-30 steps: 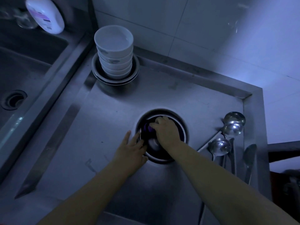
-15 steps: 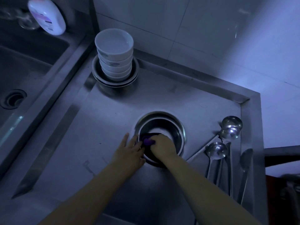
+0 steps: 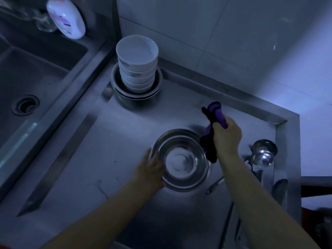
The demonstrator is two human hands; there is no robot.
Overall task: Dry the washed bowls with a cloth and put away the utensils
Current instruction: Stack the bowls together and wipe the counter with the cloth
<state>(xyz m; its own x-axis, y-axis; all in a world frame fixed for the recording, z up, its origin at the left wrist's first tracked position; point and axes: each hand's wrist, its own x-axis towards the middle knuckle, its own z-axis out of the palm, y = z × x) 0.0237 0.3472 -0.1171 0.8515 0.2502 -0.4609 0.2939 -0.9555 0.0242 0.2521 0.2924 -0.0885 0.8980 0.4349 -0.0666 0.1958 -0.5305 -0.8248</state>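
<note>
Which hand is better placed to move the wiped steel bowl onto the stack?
Left, probably. The left hand already grips the steel bowl at its rim, on the stack's side; the right hand is occupied gripping the purple cloth.

A single head-worn wide-angle camera looks steeply down and forward onto a steel counter (image 3: 125, 123), at about arm's reach. Tiled wall (image 3: 233, 42) closes the top; a sink basin (image 3: 36, 78) occupies the left. Lighting is dim, so far edges are probably unreliable.

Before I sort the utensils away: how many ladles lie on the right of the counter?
2 show clearly: one ladle farthest back, a second ladle right in front, touching it. The right forearm may hide more.
</note>
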